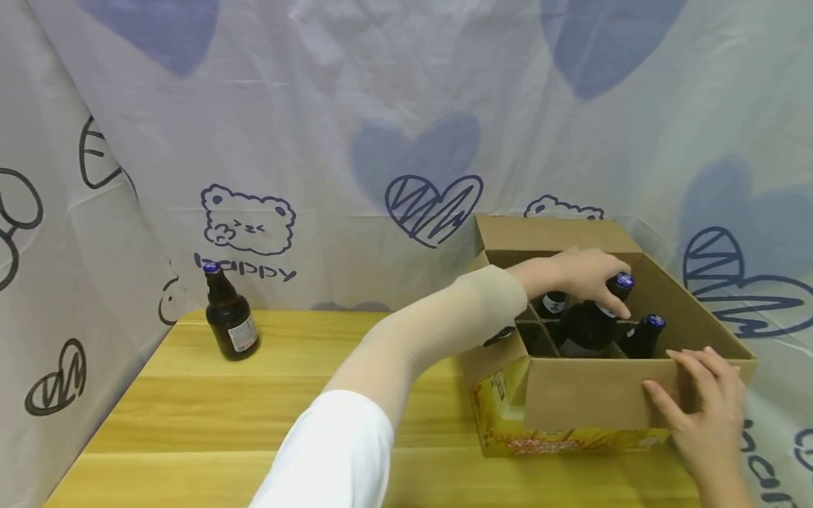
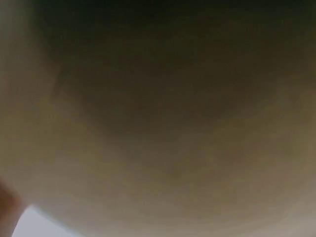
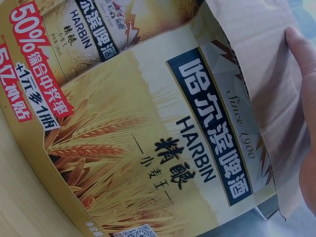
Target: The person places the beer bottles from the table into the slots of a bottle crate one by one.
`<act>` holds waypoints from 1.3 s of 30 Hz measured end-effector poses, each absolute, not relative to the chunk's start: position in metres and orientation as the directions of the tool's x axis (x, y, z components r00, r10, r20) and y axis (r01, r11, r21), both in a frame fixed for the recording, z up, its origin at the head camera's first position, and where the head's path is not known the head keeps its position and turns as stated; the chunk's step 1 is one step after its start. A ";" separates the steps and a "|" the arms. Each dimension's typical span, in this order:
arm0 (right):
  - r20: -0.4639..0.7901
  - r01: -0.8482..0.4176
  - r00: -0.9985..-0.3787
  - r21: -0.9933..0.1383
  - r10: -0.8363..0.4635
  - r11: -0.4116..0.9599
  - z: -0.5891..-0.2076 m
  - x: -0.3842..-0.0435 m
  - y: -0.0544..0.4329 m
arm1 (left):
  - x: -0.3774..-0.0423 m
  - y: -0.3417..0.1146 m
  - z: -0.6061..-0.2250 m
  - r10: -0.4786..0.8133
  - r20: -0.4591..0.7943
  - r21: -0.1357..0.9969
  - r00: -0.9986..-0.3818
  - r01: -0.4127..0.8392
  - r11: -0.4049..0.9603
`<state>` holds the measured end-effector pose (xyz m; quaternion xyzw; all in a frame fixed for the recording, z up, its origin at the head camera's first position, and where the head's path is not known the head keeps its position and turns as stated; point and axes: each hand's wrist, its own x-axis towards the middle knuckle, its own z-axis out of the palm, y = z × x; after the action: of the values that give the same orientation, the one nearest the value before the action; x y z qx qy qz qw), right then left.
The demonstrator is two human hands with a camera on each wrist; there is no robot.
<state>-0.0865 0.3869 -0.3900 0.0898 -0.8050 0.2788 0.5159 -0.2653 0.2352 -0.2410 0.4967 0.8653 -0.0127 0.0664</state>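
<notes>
My left hand (image 1: 587, 275) reaches into a cardboard box (image 1: 699, 310) and grips a dark beer bottle (image 1: 587, 328) with a blue cap by its neck. That bottle leans among the box's dividers. The left wrist view is a dark, brownish blur. My right hand (image 1: 711, 395) rests on the front flap (image 1: 597, 395), which is folded down outside; its fingertips lie at the top edge and its thumb against the face. In the right wrist view the box's front (image 3: 163, 148) shows wheat and HARBIN print, with the flap (image 3: 266, 89) under my fingers.
Other bottles stand in the box, one (image 1: 643, 337) at the right and one (image 1: 554, 303) behind my left hand. A lone beer bottle (image 1: 231, 317) stands at the far left of the wooden table (image 1: 254, 423). A patterned cloth (image 1: 330, 141) hangs behind.
</notes>
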 end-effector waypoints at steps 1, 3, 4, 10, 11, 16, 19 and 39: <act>0.882 -0.435 -0.450 -0.352 0.139 0.829 -0.390 -0.087 0.387 | -0.262 0.237 -0.243 0.854 -0.138 -0.061 -0.502 0.865 0.499; 0.884 -0.442 -0.448 -0.349 0.133 0.826 -0.392 -0.089 0.386 | -0.258 0.237 -0.248 0.852 -0.156 -0.213 -0.500 0.859 0.466; 0.883 -0.443 -0.450 -0.348 0.131 0.826 -0.392 -0.089 0.386 | -0.258 0.237 -0.251 0.857 -0.149 -0.270 -0.493 0.854 0.444; 0.883 -0.432 -0.446 -0.357 0.149 0.828 -0.390 -0.086 0.389 | -0.252 0.240 -0.265 0.883 -0.114 -0.357 -0.456 0.848 0.392; 0.884 -0.433 -0.442 -0.358 0.151 0.827 -0.390 -0.085 0.389 | -0.250 0.240 -0.268 0.885 -0.115 -0.370 -0.452 0.846 0.384; 0.880 -0.434 -0.452 -0.358 0.144 0.827 -0.389 -0.085 0.388 | -0.250 0.230 -0.276 0.897 -0.063 -0.413 -0.438 0.829 0.376; 0.877 -0.434 -0.459 -0.363 0.144 0.825 -0.389 -0.086 0.387 | -0.254 0.221 -0.275 0.894 -0.019 -0.414 -0.447 0.818 0.400; 0.878 -0.446 -0.453 -0.376 0.158 0.812 -0.387 -0.087 0.386 | -0.238 0.132 -0.247 0.925 0.059 -0.314 -0.375 0.873 0.374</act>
<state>-0.0866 0.3861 -0.3874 0.0900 -0.8003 0.2929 0.5153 -0.2378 0.1322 -0.2471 0.5474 0.8210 -0.1159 -0.1134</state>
